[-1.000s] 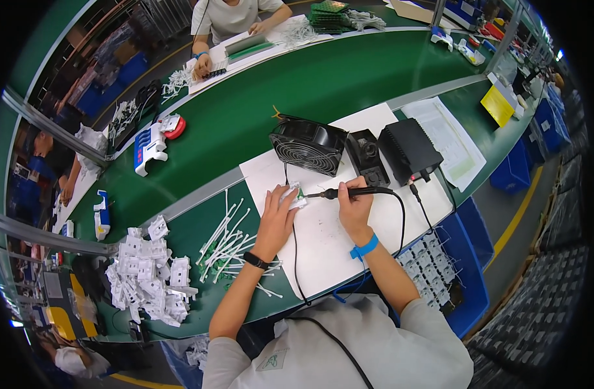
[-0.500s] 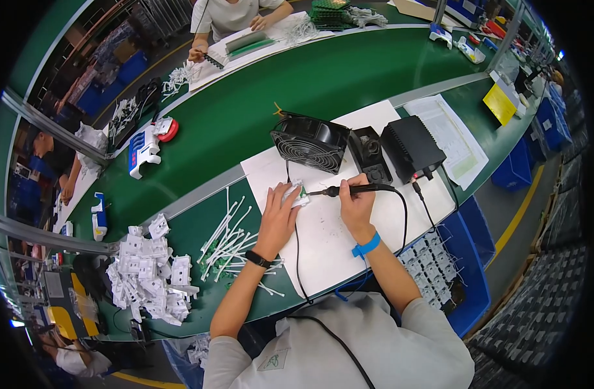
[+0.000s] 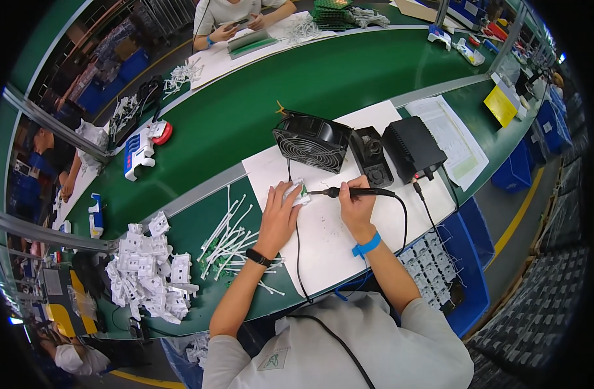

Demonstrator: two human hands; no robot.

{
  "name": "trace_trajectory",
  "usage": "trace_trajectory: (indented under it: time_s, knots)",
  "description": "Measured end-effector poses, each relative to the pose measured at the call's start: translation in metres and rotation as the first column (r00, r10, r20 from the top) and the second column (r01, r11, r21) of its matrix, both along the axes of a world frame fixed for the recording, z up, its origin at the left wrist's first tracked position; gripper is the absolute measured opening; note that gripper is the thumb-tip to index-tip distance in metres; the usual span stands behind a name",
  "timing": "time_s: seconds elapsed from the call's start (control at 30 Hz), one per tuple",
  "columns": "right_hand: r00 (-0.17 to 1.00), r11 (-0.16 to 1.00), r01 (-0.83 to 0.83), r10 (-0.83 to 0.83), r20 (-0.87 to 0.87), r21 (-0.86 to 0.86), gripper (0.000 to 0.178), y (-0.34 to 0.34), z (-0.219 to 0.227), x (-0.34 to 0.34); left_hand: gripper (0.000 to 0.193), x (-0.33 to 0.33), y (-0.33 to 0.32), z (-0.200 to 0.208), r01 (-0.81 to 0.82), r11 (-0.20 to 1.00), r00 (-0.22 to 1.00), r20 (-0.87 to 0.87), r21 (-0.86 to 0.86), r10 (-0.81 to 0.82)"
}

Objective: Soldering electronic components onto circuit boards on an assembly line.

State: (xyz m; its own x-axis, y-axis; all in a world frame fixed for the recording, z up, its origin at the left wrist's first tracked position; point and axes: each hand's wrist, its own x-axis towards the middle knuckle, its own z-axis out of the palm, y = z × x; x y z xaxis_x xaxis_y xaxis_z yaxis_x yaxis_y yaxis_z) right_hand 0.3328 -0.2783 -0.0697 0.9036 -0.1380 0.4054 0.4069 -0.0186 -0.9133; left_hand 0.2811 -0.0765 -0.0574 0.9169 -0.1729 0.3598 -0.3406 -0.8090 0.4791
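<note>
Left hand (image 3: 279, 215) pinches white housing (image 3: 301, 198) just on near side of fan (image 3: 312, 145), presumably steadying it; right hand (image 3: 356, 208) grips soldering iron (image 3: 334, 192) pen-style, likely for tip control.

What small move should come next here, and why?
Perhaps bring the soldering iron lightly against the green board: the right hand holds it with its tip close by, contact unclear, while the left hand holds the white piece.

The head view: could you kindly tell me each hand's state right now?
Left hand: closed, fingers holding a small white plastic housing.
Right hand: closed, gripping a black pen-shaped soldering iron.
</note>
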Motion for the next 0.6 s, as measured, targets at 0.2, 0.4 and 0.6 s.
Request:
trace_trajectory:
  time_s: [0.2, 0.4, 0.6]
  knots:
    - [0.994, 0.997, 0.075, -0.076, 0.081, 0.017, 0.017, -0.003, -0.002, 0.004, 0.047, 0.001, 0.0, 0.003, -0.032, 0.996, 0.997, 0.074, 0.078, 0.026]
    - [0.996, 0.997, 0.078, -0.079, 0.04, 0.025, 0.016, -0.005, -0.006, 0.002, 0.044, 0.011, -0.008, 0.007, -0.077, 0.992, 0.986, 0.156, 0.098, 0.061]
    - [0.981, 0.991, 0.123, -0.113, 0.155, -0.054, 0.012, -0.004, -0.001, 0.001, 0.045, 0.027, -0.026, -0.001, -0.188, 0.976, 0.967, 0.191, 0.106, 0.165]
